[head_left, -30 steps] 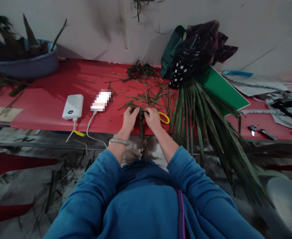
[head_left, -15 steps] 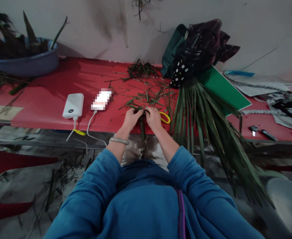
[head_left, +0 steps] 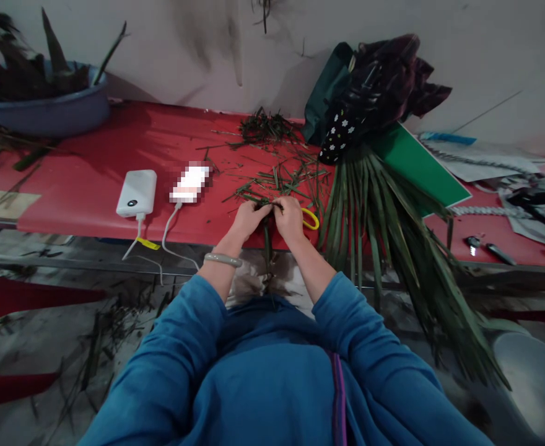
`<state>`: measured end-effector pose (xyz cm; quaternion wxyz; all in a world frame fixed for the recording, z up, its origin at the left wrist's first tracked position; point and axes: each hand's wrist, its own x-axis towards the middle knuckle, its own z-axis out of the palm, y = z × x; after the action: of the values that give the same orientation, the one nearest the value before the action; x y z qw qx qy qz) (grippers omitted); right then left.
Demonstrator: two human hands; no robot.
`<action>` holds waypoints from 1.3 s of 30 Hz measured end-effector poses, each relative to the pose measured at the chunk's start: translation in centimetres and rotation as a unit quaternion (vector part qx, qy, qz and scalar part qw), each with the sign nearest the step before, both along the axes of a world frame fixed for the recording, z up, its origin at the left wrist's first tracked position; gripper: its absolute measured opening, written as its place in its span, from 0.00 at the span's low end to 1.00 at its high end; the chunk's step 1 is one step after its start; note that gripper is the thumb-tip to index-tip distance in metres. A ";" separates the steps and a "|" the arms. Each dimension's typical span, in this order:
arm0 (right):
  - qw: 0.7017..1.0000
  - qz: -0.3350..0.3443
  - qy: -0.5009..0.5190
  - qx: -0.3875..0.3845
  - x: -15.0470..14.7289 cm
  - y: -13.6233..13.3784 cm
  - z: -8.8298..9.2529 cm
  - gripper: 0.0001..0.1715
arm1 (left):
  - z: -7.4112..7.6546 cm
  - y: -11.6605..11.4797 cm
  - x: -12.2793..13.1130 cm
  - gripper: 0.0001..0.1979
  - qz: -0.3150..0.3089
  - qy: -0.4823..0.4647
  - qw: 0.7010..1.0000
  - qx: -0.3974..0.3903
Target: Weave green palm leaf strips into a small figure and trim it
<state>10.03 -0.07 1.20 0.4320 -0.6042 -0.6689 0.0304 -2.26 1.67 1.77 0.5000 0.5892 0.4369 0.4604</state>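
My left hand (head_left: 247, 221) and my right hand (head_left: 288, 218) are close together at the front edge of the red table (head_left: 91, 179). Both pinch a narrow green leaf strip (head_left: 266, 238) that hangs down between them toward my lap. Yellow-handled scissors (head_left: 309, 218) lie just right of my right hand. Loose green leaf trimmings (head_left: 277, 179) are scattered on the table just beyond my fingers. A grey bangle (head_left: 222, 259) sits on my left wrist.
A big bundle of long palm leaves (head_left: 379, 229) fans off the table edge at right, under dark cloth (head_left: 374, 80) and a green board (head_left: 416, 164). A white power bank (head_left: 136, 193) and a phone (head_left: 189, 183) lie at left. A blue basin (head_left: 44, 111) holds leaves.
My hands have edged slightly closer together on the leaf strip. The view has tilted a little; nothing else has moved.
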 end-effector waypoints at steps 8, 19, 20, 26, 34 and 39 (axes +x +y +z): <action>0.999 -0.014 -0.003 -0.039 -0.1 -0.2 0.0 0.10 | 0.4 -0.2 0.2 0.12 -0.007 -0.094 0.994 -0.055; 0.998 -0.021 -0.017 -0.065 -0.1 0.0 -0.1 0.10 | 0.2 -0.2 0.1 0.12 0.003 -0.128 0.989 -0.069; 0.997 -0.022 -0.017 -0.065 -0.1 0.0 -0.1 0.10 | 0.2 -0.2 0.1 0.12 0.010 -0.129 0.989 -0.070; 0.997 -0.024 -0.015 -0.068 -0.1 -0.1 0.1 0.10 | -0.2 -0.1 -0.1 0.12 0.018 -0.147 0.986 -0.070; 0.996 -0.029 -0.010 -0.087 -0.2 -0.1 0.3 0.11 | -0.7 0.1 -0.2 0.11 -0.011 -0.190 0.980 -0.063; 0.995 -0.025 0.009 -0.091 -0.2 -0.1 0.4 0.12 | -0.5 0.0 -0.1 0.11 -0.005 -0.192 0.979 -0.067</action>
<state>9.84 -0.18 1.56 0.3815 -0.6577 -0.6439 0.0857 -2.38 1.69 1.27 0.6152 0.4573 0.3590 0.5324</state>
